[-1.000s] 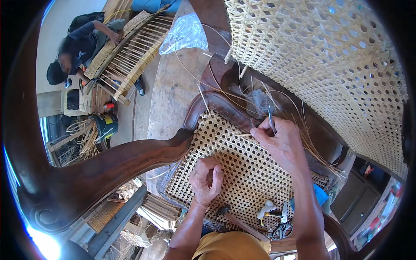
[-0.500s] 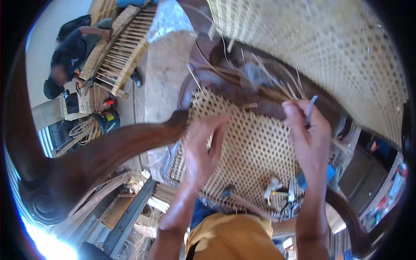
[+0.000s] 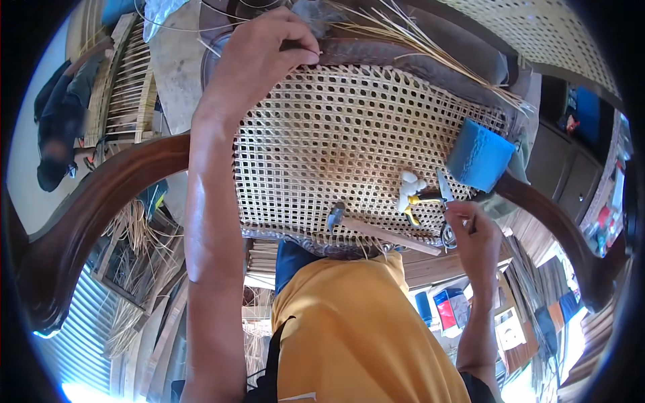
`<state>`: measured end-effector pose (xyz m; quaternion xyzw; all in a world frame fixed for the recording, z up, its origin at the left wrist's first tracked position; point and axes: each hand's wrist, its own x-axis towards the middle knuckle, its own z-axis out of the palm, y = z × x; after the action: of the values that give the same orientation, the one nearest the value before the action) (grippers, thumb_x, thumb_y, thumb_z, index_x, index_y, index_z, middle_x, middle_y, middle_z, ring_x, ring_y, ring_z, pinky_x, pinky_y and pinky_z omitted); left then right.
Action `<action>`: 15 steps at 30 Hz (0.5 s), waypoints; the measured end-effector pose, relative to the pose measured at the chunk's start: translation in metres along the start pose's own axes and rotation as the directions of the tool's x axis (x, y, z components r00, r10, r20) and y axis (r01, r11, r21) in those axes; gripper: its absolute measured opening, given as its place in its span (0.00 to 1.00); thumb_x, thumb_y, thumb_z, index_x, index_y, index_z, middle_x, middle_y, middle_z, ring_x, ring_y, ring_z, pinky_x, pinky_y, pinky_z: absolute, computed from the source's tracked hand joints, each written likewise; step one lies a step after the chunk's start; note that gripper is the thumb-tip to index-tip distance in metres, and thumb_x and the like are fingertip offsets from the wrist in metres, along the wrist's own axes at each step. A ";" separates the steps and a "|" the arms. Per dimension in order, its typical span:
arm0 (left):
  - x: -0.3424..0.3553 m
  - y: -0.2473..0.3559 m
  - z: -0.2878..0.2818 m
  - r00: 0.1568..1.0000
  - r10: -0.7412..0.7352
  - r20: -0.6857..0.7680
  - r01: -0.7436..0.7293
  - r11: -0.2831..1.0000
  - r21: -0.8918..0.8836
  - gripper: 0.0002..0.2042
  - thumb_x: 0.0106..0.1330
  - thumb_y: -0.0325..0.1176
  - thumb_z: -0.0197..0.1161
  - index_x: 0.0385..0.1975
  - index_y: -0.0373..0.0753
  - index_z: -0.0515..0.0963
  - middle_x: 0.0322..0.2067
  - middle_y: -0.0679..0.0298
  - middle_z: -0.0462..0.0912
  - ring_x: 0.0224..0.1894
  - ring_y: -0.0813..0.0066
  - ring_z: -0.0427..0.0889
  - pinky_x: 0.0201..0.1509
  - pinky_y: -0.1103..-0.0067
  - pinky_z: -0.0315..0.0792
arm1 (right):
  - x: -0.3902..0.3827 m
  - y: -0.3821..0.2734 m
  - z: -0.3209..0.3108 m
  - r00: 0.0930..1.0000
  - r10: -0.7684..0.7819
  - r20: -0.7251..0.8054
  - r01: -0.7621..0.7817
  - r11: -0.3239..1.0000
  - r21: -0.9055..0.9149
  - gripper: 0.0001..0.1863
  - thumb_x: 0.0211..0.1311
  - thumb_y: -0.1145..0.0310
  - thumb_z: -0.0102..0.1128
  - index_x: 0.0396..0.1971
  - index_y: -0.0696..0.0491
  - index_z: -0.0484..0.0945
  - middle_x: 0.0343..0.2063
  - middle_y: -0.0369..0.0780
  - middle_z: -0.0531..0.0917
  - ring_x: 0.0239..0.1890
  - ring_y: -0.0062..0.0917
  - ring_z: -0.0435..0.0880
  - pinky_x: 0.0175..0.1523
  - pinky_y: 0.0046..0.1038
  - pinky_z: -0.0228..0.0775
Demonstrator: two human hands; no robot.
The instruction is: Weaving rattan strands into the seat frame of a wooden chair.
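Note:
A woven cane seat (image 3: 322,148) fills the middle of a dark carved wooden chair frame. At its far edge my left hand (image 3: 265,50) is closed in a pinch; what lies between the fingertips is too small to make out. Near the seat's front right my right hand (image 3: 476,232) is closed on a pair of scissors (image 3: 442,181), blades pointing away from me. Just left of it lie yellow-handled pliers (image 3: 422,199) and a white lumpy piece (image 3: 407,188). A hammer (image 3: 383,233) rests along the front edge.
A blue foam block (image 3: 478,156) sits at the seat's right. Loose cane strands (image 3: 430,47) lie along the far rail. Curved wooden arms (image 3: 114,181) flank the seat. A woven cane panel (image 3: 517,30) rises beyond. Another person (image 3: 64,127) works at a slatted frame, far left.
My left hand has moved to the far edge of the seat. My right hand has come down toward me onto the scissors; the thin grey strip it held no longer shows.

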<state>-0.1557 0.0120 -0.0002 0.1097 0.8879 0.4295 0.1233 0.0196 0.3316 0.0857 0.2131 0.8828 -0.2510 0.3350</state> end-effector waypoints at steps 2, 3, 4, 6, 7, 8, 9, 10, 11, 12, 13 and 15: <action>0.005 0.006 0.003 0.999 -0.046 0.015 0.046 0.999 -0.025 0.04 0.54 0.24 0.67 0.27 0.32 0.82 0.29 0.58 0.78 0.32 0.63 0.79 0.37 0.72 0.73 | -0.011 0.021 0.012 0.994 -0.075 -0.078 0.071 0.996 -0.055 0.08 0.59 0.71 0.65 0.38 0.55 0.82 0.30 0.37 0.84 0.30 0.19 0.78 0.38 0.25 0.70; 0.005 0.009 0.002 0.994 -0.106 0.019 0.107 0.994 -0.037 0.03 0.54 0.24 0.66 0.27 0.31 0.82 0.28 0.58 0.78 0.32 0.64 0.79 0.37 0.73 0.73 | -0.014 0.027 0.017 0.976 -0.171 -0.137 0.156 0.981 -0.117 0.09 0.59 0.70 0.65 0.38 0.55 0.82 0.31 0.39 0.84 0.30 0.22 0.80 0.39 0.26 0.70; 0.005 0.006 0.001 0.994 -0.105 0.014 0.106 0.994 -0.032 0.03 0.54 0.24 0.66 0.27 0.31 0.82 0.28 0.58 0.78 0.32 0.64 0.79 0.37 0.73 0.73 | -0.014 0.019 0.016 0.992 -0.059 -0.110 0.041 0.986 -0.161 0.10 0.58 0.69 0.65 0.38 0.56 0.81 0.33 0.42 0.84 0.35 0.29 0.83 0.43 0.28 0.71; 0.002 -0.001 -0.001 0.999 -0.027 0.016 0.028 0.998 -0.049 0.04 0.55 0.25 0.67 0.27 0.31 0.82 0.28 0.59 0.77 0.31 0.65 0.79 0.36 0.74 0.73 | -0.017 0.032 0.025 0.982 -0.094 -0.163 0.064 0.981 -0.181 0.11 0.58 0.69 0.65 0.40 0.56 0.80 0.34 0.42 0.83 0.36 0.31 0.83 0.43 0.29 0.72; 0.000 0.002 -0.005 1.000 -0.031 0.002 0.031 0.999 -0.037 0.04 0.55 0.25 0.67 0.27 0.31 0.82 0.28 0.59 0.77 0.31 0.65 0.79 0.36 0.74 0.73 | -0.015 0.041 0.031 0.968 -0.131 -0.215 0.087 0.975 -0.203 0.12 0.58 0.68 0.65 0.41 0.56 0.79 0.35 0.43 0.83 0.36 0.32 0.83 0.44 0.31 0.72; 0.002 0.009 -0.004 0.998 -0.052 0.024 0.053 0.998 -0.040 0.04 0.55 0.25 0.67 0.27 0.31 0.82 0.28 0.59 0.77 0.31 0.65 0.79 0.36 0.74 0.73 | -0.017 0.052 0.034 0.965 -0.111 -0.239 0.058 0.974 -0.221 0.15 0.58 0.67 0.65 0.44 0.55 0.78 0.37 0.44 0.82 0.38 0.34 0.82 0.45 0.33 0.72; 0.003 0.014 -0.003 0.996 -0.075 0.045 0.076 0.996 -0.042 0.04 0.55 0.25 0.67 0.27 0.31 0.82 0.29 0.58 0.77 0.30 0.65 0.79 0.36 0.74 0.72 | -0.017 0.059 0.037 0.963 -0.123 -0.241 0.069 0.972 -0.223 0.15 0.58 0.67 0.65 0.44 0.55 0.78 0.37 0.44 0.82 0.38 0.34 0.82 0.45 0.33 0.72; 0.004 0.011 -0.004 0.997 -0.055 0.050 0.056 0.998 -0.027 0.05 0.54 0.27 0.67 0.27 0.31 0.82 0.29 0.58 0.77 0.31 0.64 0.79 0.36 0.73 0.72 | -0.018 0.064 0.040 0.944 -0.144 -0.298 0.072 0.968 -0.241 0.15 0.58 0.67 0.66 0.44 0.55 0.78 0.37 0.44 0.82 0.37 0.34 0.82 0.44 0.33 0.72; 0.004 0.009 -0.006 0.997 -0.061 0.036 0.062 0.998 -0.018 0.05 0.54 0.27 0.67 0.27 0.31 0.82 0.29 0.58 0.77 0.31 0.64 0.79 0.36 0.73 0.72 | -0.018 0.069 0.042 0.921 -0.164 -0.353 0.073 0.963 -0.258 0.15 0.58 0.67 0.66 0.44 0.55 0.78 0.37 0.43 0.82 0.35 0.34 0.81 0.43 0.33 0.72; 0.003 0.008 -0.008 0.998 -0.038 0.044 0.038 0.999 -0.004 0.06 0.54 0.28 0.67 0.27 0.32 0.82 0.29 0.58 0.77 0.31 0.64 0.79 0.37 0.72 0.72 | -0.017 0.075 0.042 0.913 -0.167 -0.371 0.076 0.966 -0.248 0.16 0.58 0.66 0.66 0.44 0.56 0.78 0.35 0.43 0.82 0.33 0.32 0.79 0.42 0.32 0.71; 0.003 0.005 -0.008 0.998 -0.010 0.058 0.010 1.000 0.004 0.07 0.54 0.29 0.66 0.27 0.32 0.82 0.29 0.58 0.77 0.31 0.63 0.79 0.37 0.71 0.72 | -0.018 0.075 0.042 0.912 -0.176 -0.370 0.085 0.965 -0.250 0.16 0.58 0.66 0.66 0.44 0.56 0.78 0.35 0.43 0.82 0.33 0.32 0.79 0.42 0.32 0.71; 0.003 -0.006 -0.006 0.999 0.027 0.041 -0.026 0.999 -0.025 0.07 0.54 0.30 0.66 0.27 0.32 0.82 0.29 0.58 0.78 0.32 0.63 0.79 0.37 0.70 0.71 | -0.020 0.074 0.041 0.935 -0.078 -0.347 0.025 0.987 -0.157 0.15 0.58 0.66 0.67 0.43 0.56 0.78 0.32 0.42 0.81 0.32 0.30 0.77 0.42 0.32 0.69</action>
<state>-0.1611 0.0050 -0.0015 0.1288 0.8782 0.4398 0.1374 0.0932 0.3612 0.0509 0.2054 0.9502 -0.1503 0.1800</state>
